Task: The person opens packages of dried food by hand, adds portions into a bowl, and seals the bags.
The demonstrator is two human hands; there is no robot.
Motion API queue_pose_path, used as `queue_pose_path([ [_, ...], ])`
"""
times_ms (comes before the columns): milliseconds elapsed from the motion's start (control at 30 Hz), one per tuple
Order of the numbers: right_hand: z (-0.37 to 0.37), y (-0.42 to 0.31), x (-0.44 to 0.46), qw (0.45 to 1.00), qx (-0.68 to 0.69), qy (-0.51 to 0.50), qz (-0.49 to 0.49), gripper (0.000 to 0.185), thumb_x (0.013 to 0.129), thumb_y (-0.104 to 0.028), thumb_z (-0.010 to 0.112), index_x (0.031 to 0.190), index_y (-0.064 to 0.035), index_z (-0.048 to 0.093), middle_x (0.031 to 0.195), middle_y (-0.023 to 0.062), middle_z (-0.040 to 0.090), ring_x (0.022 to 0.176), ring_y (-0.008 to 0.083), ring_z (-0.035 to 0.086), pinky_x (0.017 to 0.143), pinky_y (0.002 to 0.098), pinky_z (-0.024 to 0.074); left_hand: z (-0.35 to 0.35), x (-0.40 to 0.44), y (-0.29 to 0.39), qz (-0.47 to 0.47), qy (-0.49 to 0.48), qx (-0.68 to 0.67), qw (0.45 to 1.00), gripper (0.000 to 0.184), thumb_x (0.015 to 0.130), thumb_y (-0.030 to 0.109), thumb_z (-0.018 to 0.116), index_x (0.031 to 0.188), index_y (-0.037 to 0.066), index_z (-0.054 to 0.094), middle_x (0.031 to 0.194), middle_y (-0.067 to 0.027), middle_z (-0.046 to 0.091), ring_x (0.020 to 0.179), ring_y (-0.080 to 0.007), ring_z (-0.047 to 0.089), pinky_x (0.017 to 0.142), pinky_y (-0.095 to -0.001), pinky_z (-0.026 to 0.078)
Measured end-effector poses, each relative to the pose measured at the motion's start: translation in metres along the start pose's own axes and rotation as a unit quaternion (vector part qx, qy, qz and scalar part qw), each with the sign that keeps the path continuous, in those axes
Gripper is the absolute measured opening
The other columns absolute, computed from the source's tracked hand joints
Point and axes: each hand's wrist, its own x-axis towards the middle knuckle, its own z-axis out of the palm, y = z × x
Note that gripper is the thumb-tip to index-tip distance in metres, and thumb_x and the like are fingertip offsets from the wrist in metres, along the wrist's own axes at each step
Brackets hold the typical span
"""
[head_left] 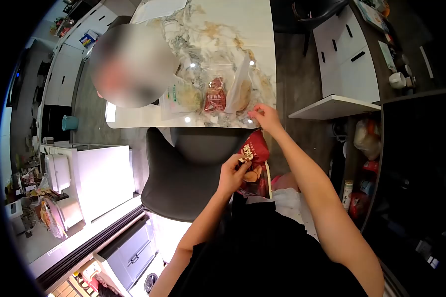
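My left hand (231, 174) grips a red printed food bag (256, 146) in front of my body, below the table's near edge. Brown pieces show through the lower part of this bag. Out over the table's near right corner is my right hand (266, 119), its fingers curled into a pinch; whatever they hold, if anything, is too small to make out. Just left of it, a clear pouch (240, 94) with tan contents stands on the table. Beside that are a clear pouch with a small red packet (214, 96) and another clear pouch (185, 96) with pale contents.
The marble-patterned table (223, 29) holds white paper (158, 9) at its far end. A blurred person (134, 67) is at its left side. A dark chair (188, 178) stands at the near edge. On the right, a white flap (334, 107) juts from the cabinets.
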Motion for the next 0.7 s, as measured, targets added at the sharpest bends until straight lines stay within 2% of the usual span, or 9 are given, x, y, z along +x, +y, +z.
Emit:
queue_pose_path([
  [67, -0.031, -0.033, -0.035, 0.990, 0.137, -0.024, 0.003, 0.016, 0.079, -0.015, 0.064, 0.083, -0.0012, 0.058, 0.075, 0.0080, 0.058, 0.061, 0.0148, 0.055, 0.058, 0.0273, 0.0451, 0.002, 0.013, 0.001, 0.078, -0.005, 0.012, 0.997, 0.015, 0.078, 0.001, 0.061, 0.092, -0.002, 0.061, 0.104, -0.0084, 0.058, 0.098, -0.0203, 0.056, 0.082, -0.0264, 0.042],
  [100, -0.046, -0.043, -0.057, 0.983, 0.179, -0.030, -0.033, 0.014, 0.079, -0.012, 0.064, 0.083, -0.0004, 0.057, 0.075, 0.0062, 0.058, 0.059, 0.0112, 0.053, 0.056, 0.0244, 0.0443, 0.003, 0.019, 0.005, 0.077, -0.005, 0.004, 0.997, 0.015, 0.078, 0.001, 0.061, 0.092, -0.002, 0.061, 0.104, -0.0084, 0.058, 0.098, -0.0203, 0.056, 0.082, -0.0264, 0.042],
  [167, -0.085, -0.087, -0.096, 0.992, 0.119, -0.044, -0.004, 0.016, 0.078, 0.000, 0.063, 0.092, 0.0029, 0.055, 0.091, 0.0077, 0.062, 0.081, 0.0114, 0.060, 0.071, 0.0237, 0.0481, 0.013, 0.026, 0.014, 0.082, -0.071, -0.007, 0.994, 0.016, 0.077, 0.001, 0.061, 0.093, -0.002, 0.061, 0.109, -0.0093, 0.057, 0.103, -0.0216, 0.054, 0.085, -0.0277, 0.042],
  [233, -0.105, -0.102, -0.122, 0.983, 0.183, -0.021, 0.009, 0.026, 0.076, 0.003, 0.062, 0.101, 0.0032, 0.055, 0.094, 0.0085, 0.062, 0.085, 0.0115, 0.060, 0.073, 0.0230, 0.0481, 0.031, 0.031, 0.026, 0.072, -0.077, -0.053, 0.993, 0.017, 0.077, 0.002, 0.062, 0.093, 0.000, 0.062, 0.101, -0.0103, 0.059, 0.096, -0.0223, 0.056, 0.080, -0.0294, 0.043],
  [300, -0.125, -0.094, -0.137, 0.984, 0.176, -0.017, 0.014, 0.030, 0.075, 0.005, 0.062, 0.104, 0.0038, 0.056, 0.098, 0.0092, 0.062, 0.084, 0.0114, 0.060, 0.072, 0.0232, 0.0493, 0.043, 0.036, 0.039, -0.022, -0.160, 0.058, 0.985, 0.016, 0.077, 0.005, 0.063, 0.093, 0.004, 0.063, 0.089, -0.0107, 0.059, 0.086, -0.0240, 0.057, 0.074, -0.0316, 0.044],
  [333, -0.135, -0.091, -0.145, 0.982, 0.182, -0.021, 0.043, 0.030, 0.074, 0.006, 0.063, 0.103, 0.0039, 0.058, 0.099, 0.0093, 0.061, 0.085, 0.0118, 0.060, 0.073, 0.0233, 0.0497, 0.054, 0.038, 0.042, 0.048, -0.155, 0.050, 0.986, 0.016, 0.076, 0.007, 0.064, 0.092, 0.006, 0.063, 0.079, -0.0110, 0.058, 0.078, -0.0261, 0.056, 0.069, -0.0338, 0.043],
  [467, -0.176, -0.093, -0.172, 0.986, 0.147, 0.014, 0.077, 0.029, 0.069, 0.006, 0.066, 0.097, 0.0031, 0.061, 0.096, 0.0075, 0.060, 0.083, 0.0134, 0.061, 0.073, 0.0250, 0.0507, 0.092, 0.043, 0.060, 0.123, -0.222, 0.071, 0.965, 0.017, 0.075, 0.007, 0.064, 0.092, 0.006, 0.063, 0.078, -0.0116, 0.058, 0.077, -0.0273, 0.055, 0.068, -0.0348, 0.043],
  [567, -0.205, -0.090, -0.187, 0.985, 0.140, 0.046, 0.085, 0.030, 0.068, 0.006, 0.067, 0.096, 0.0026, 0.060, 0.093, 0.0062, 0.059, 0.081, 0.0126, 0.060, 0.073, 0.0241, 0.0500, 0.116, 0.046, 0.067, 0.181, -0.253, 0.040, 0.950, 0.015, 0.076, 0.004, 0.064, 0.090, 0.002, 0.063, 0.074, -0.0096, 0.055, 0.066, -0.0205, 0.052, 0.060, -0.0293, 0.040],
  [700, -0.233, -0.103, -0.205, 0.993, 0.050, 0.098, 0.050, 0.031, 0.066, 0.005, 0.069, 0.096, 0.0015, 0.060, 0.087, 0.0052, 0.058, 0.075, 0.0114, 0.057, 0.071, 0.0235, 0.0482, 0.137, 0.046, 0.085, 0.148, -0.287, 0.076, 0.943, 0.014, 0.074, 0.009, 0.063, 0.086, 0.002, 0.062, 0.075, -0.0126, 0.057, 0.075, -0.0293, 0.052, 0.067, -0.0374, 0.042],
])
